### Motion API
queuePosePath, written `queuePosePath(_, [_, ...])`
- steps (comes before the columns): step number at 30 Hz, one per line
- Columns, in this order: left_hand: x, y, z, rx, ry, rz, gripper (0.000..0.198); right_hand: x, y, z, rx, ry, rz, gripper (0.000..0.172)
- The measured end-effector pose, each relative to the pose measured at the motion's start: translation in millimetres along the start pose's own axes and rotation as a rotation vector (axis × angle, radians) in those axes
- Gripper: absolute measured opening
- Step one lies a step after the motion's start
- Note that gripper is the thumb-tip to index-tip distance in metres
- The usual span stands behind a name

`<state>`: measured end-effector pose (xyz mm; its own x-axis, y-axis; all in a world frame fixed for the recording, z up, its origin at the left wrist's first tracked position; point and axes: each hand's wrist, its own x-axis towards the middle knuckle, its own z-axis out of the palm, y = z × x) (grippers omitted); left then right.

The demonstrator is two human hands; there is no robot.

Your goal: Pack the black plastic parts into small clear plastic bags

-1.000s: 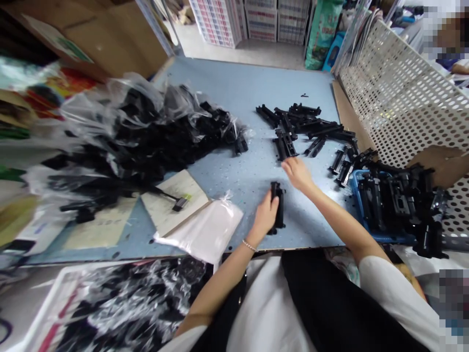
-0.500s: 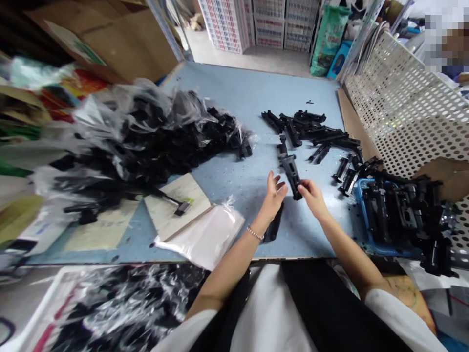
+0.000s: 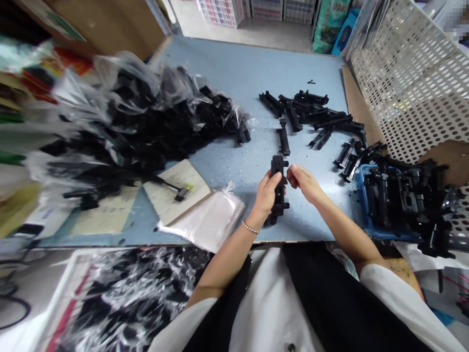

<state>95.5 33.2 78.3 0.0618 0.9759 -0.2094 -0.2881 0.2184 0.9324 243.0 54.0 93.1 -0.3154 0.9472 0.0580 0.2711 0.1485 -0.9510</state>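
Our L hand (image 3: 266,195) grips a blk knobby oblong part (image 3: 279,199); just rt of it, our R hand (image 3: 305,183) half-curled, contents unclear.

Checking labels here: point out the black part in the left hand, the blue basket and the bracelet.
Held black part (image 3: 279,196), head view: middle of body.
Blue basket (image 3: 364,201), head view: left wall.
Bracelet (image 3: 250,228), head view: its beaded band.
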Motion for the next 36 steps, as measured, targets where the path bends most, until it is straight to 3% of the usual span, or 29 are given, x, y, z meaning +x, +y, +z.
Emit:
queuePosePath(4, [8.4,9.9,-11.6,-0.129,-0.066,-0.213,0.051,-30.1,3.5,10.5,-0.526,-0.074,-0.476,0.055])
queuePosePath(6, [6.9,12.4,-11.4,-0.136,-0.075,-0.253,0.054,-38.5,8.3,14.1,-0.753,-0.100,-0.657,0.049])
queuePosePath(12, [1.4,24.5,-15.9,-0.080,0.019,-0.034,0.064,-26.0,14.7,23.9,-0.877,-0.128,-0.799,0.047])
queuePosePath(18, [8.7,30.4,-30.5,-0.059,0.031,-0.156,0.051,0.4,-5.6,22.8,-0.967,-0.241,-0.950,0.043])
queuePosePath(20, [8.5,28.9,-30.0,-0.056,0.021,-0.161,0.051,0.2,-7.5,24.5,-0.878,-0.266,-0.914,0.044])
queuePosePath(23, [10.3,23.7,-36.1,0.001,0.125,0.039,0.051,-4.3,-0.3,31.6,-0.697,-0.270,-0.715,0.046])
queuePosePath(25, [16.2,16.1,-49.6,0.111,0.237,0.192,0.050,0.3,10.0,36.1,-0.635,-0.321,-0.554,0.045])
queuePosePath(27, [23.6,2.9,-67.4,0.308,0.338,0.244,0.042,18.1,23.5,36.2,-0.646,-0.319,-0.403,0.042])
queuePosePath(29, [26.8,-15.9,-81.7,0.524,0.361,0.173,0.029,48.7,38.3,29.7,-0.695,-0.148,-0.231,0.038])
queuePosePath(32, [18.8,-48.0,-86.4,0.739,0.226,0.056,0.031,102.2,57.5,9.3,-0.669,0.229,0.044,0.037])
queuePosePath(34, [10.1,-64.6,-80.9,0.844,0.176,0.096,0.034,128.3,64.6,-5.2,-0.506,0.339,0.194,0.038])
queuePosePath(36, [6.5,-71.3,-73.6,0.926,0.188,0.163,0.032,138.1,66.1,-13.6,-0.333,0.333,0.278,0.031])
